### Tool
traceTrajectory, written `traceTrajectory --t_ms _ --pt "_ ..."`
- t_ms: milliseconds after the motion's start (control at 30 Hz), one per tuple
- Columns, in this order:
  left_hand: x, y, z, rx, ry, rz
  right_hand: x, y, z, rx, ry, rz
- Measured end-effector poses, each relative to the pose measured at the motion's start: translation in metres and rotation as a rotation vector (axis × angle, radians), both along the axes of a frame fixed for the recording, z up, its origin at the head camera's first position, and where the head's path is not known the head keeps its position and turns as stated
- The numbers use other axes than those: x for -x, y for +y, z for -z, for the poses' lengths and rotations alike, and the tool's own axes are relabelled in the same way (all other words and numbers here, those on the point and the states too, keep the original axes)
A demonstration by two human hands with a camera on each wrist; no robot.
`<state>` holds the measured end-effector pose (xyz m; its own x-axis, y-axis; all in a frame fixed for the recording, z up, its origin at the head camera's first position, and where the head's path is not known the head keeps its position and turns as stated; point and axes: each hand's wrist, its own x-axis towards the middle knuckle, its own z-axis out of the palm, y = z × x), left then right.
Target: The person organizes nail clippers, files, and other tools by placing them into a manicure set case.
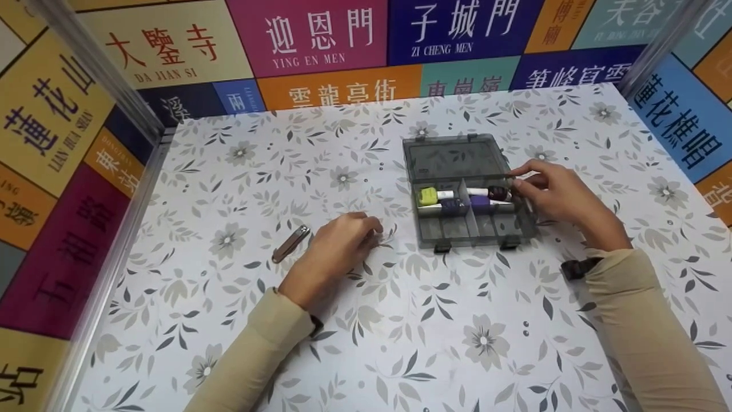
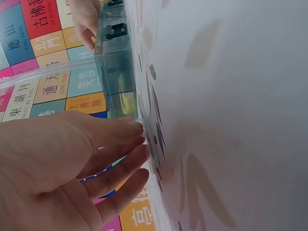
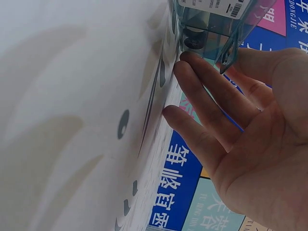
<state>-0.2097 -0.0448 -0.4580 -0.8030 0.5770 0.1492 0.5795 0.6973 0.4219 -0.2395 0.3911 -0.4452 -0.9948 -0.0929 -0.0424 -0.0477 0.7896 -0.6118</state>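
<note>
A translucent grey compartment box (image 1: 446, 234) stands on the patterned table with its lid (image 1: 457, 159) folded back. In its rear compartments lie several small bottles with white caps, among them a yellow-green bottle (image 1: 428, 197), a purple bottle (image 1: 479, 201) and a dark bottle (image 1: 498, 193). My right hand (image 1: 563, 194) is at the box's right side; its fingertips touch or nearly touch the wall. Left of the box, my left hand (image 1: 337, 243) rests low over the table, fingers loosely bent and holding nothing visible. Beside it lies a nail clipper (image 1: 290, 244).
Signboard panels (image 1: 320, 34) with large lettering rise behind the table and along both sides. A metal-like frame rail (image 1: 123, 229) runs along the left edge. The floral tabletop (image 1: 400, 320) spreads in front of the box.
</note>
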Motion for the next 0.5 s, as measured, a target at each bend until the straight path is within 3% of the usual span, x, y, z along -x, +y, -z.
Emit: traceTrajectory --t_ms 500 --pt "0.0010 -0.0002 0.0007 -0.012 0.011 -0.009 0.0002 0.0002 0.0002 0.020 0.003 -0.003"
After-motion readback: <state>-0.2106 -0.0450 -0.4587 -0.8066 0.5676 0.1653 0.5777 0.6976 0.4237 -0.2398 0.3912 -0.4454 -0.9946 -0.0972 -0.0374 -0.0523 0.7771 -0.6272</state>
